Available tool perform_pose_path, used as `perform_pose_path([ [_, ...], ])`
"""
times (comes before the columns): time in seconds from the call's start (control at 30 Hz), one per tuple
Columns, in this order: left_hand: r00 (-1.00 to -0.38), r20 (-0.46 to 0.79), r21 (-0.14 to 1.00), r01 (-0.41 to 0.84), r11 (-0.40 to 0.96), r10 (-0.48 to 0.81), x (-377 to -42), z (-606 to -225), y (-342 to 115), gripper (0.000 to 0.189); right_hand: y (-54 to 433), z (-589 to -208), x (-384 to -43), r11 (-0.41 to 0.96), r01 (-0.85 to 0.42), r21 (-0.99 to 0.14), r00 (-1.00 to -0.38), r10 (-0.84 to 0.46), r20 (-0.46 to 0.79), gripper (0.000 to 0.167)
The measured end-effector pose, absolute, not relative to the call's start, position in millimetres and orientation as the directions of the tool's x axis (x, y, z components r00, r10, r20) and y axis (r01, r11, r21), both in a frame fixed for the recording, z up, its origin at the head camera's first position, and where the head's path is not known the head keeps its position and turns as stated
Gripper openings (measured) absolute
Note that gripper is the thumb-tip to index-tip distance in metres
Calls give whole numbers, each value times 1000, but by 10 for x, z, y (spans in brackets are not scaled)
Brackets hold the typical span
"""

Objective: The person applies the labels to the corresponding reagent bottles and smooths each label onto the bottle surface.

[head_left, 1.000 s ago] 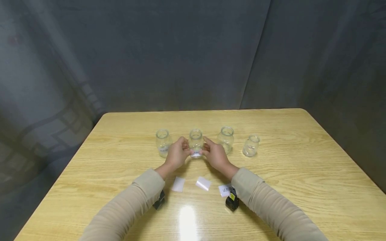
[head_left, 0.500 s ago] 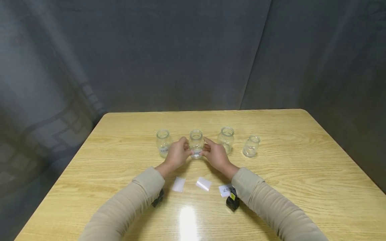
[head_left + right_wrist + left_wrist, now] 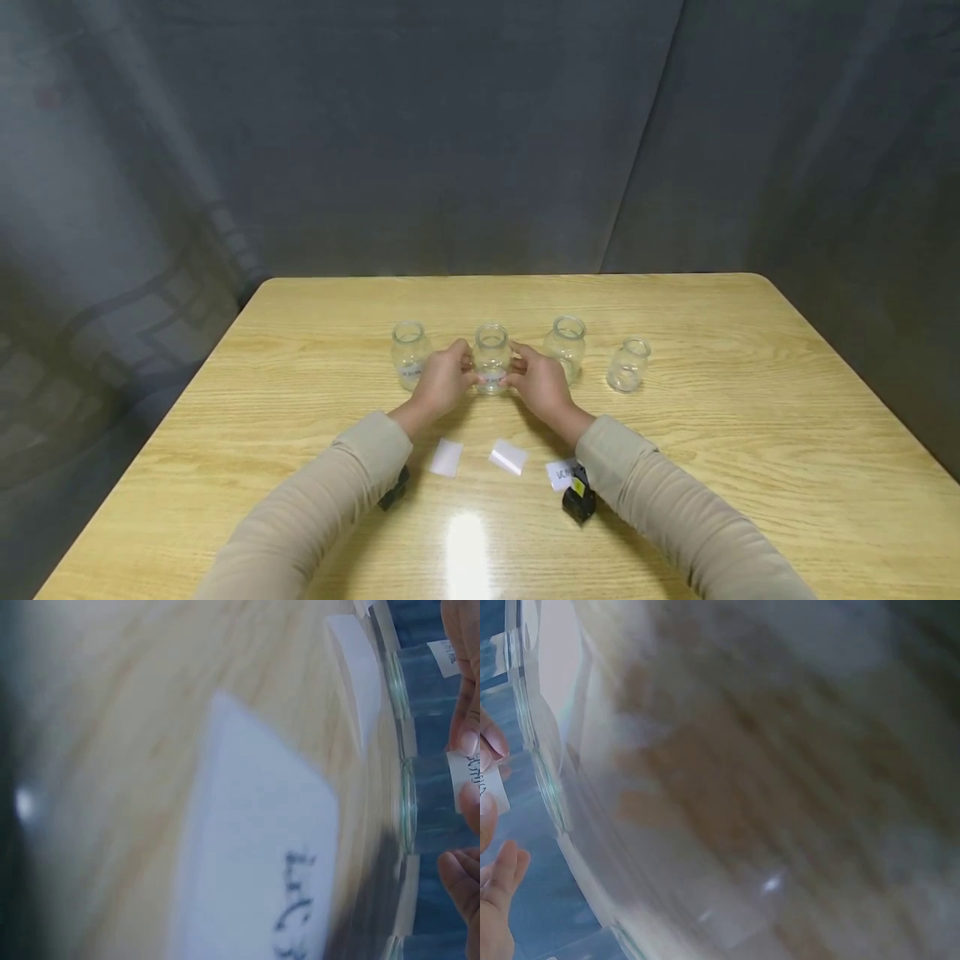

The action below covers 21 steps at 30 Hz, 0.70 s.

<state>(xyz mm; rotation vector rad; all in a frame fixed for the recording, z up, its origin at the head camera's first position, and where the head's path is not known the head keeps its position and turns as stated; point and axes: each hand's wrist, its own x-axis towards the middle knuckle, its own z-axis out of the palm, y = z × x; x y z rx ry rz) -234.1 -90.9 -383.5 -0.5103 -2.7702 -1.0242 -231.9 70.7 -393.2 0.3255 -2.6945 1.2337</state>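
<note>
A clear glass jar [image 3: 492,337] stands upright mid-table between both hands. My left hand [image 3: 442,379] holds its left side, the thumb on the white label [image 3: 491,378] low on its front. From the other side my right hand [image 3: 542,385] steadies the jar, its thumb at the label's right end. In the right wrist view both thumbs touch the label [image 3: 459,780], which bears dark handwriting. Fingers behind the glass are partly hidden. Left of this jar stands another glass jar [image 3: 408,346] with a similar label.
On the right stand a wide glass jar [image 3: 567,337] and a smaller one [image 3: 628,367]. Nearer lie two pale slips, the left slip [image 3: 447,457] and middle slip [image 3: 508,457], plus a written label [image 3: 559,473]. Black wrist devices, such as the right device [image 3: 578,500], hang under the sleeves.
The view shifts very slightly. Both hands stay at the middle jar, thumbs on its label, with hardly any visible motion.
</note>
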Motion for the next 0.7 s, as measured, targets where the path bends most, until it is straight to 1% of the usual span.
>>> perform_pose_path([
  [0.23,-941,223,611,339,715,255,-2355,-3827,-890,30,720,-3924,-2347,599,-240,-764,-970,-124,208,57],
  [0.4,-956,176,682,291,671,236,-2359,-3843,-873,34,725,-3933,-2357,567,-225,-792,-974,-120,191,54],
  [0.53,-968,145,743,244,624,206,-2340,-3856,-863,39,726,-3940,-2345,537,-249,-806,-968,-144,204,53],
  [0.7,-977,131,776,205,597,166,-2326,-3858,-846,44,749,-3916,-2341,529,-242,-813,-970,-157,186,53],
])
